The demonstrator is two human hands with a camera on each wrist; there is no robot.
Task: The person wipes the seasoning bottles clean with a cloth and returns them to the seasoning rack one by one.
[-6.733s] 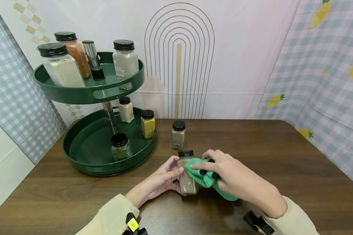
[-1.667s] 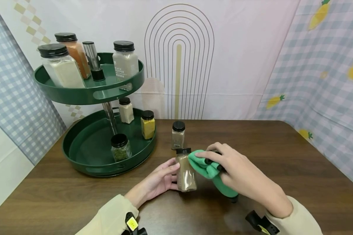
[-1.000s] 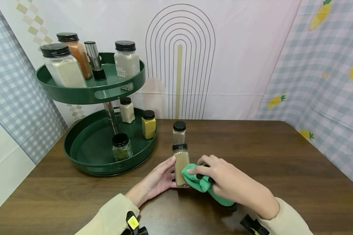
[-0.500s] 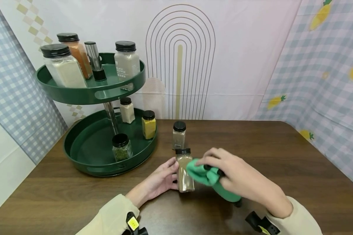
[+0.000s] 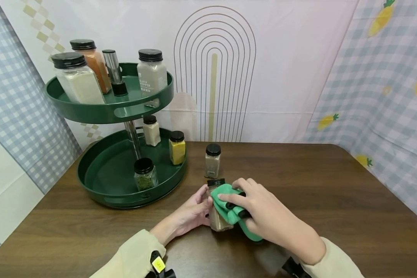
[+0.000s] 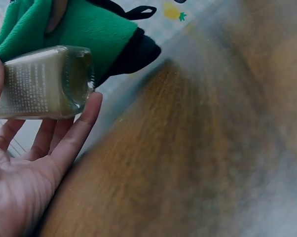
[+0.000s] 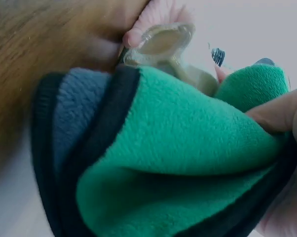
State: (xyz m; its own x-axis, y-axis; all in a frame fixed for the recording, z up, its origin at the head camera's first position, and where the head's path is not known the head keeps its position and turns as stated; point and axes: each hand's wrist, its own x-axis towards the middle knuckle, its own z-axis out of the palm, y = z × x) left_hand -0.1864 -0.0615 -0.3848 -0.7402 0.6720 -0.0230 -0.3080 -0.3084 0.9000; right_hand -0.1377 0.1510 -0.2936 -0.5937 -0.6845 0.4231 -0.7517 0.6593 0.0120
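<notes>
My left hand (image 5: 192, 213) grips a square spice jar (image 5: 219, 223) with a black lid and tan powder, thumb on one side and fingers round the other. The jar tilts slightly, close over the table. In the left wrist view, printed text shows on the jar's side (image 6: 32, 86) and a fingertip lies at its base. My right hand (image 5: 265, 210) pinches a folded green cloth (image 5: 226, 199) with black edging and presses it against the jar's front, covering much of it. In the right wrist view, the cloth (image 7: 183, 128) hides most of the jar, leaving its base visible.
A smaller black-lidded jar (image 5: 212, 162) stands just behind the held one. At left, a green two-tier rack (image 5: 125, 201) carries several jars, including a yellow one (image 5: 177, 148), and a steel grinder-like cylinder (image 5: 114, 73) on top. Bare brown tabletop (image 5: 333, 193) extends right.
The right hand with the cloth has moved back and forth against the jar, and now lies further left over its front. The left hand has kept its grip, turning and tilting the jar.
</notes>
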